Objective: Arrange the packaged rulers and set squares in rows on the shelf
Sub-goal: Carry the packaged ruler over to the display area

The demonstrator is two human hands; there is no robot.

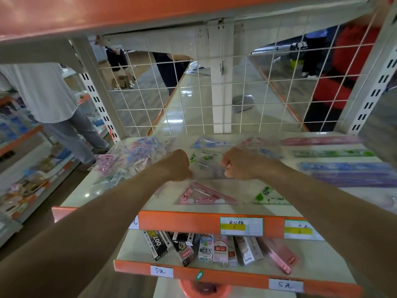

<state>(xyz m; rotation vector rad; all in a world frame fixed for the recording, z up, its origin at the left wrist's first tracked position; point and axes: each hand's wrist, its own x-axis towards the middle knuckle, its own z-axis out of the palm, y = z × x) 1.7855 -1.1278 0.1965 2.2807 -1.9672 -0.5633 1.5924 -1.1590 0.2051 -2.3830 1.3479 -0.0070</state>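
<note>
Left hand and right hand are both fisted, each gripping one side of a clear packaged set square at the middle of the shelf. Pink set square and green set square lie near the front edge. Rulers lie in rows at the right edge. Loose packets are heaped at the left rear corner

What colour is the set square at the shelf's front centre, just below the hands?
Pink; the set square shows best in head view.

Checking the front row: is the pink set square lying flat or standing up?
Flat: the pink set square rests on the shelf surface near its front edge.
</note>
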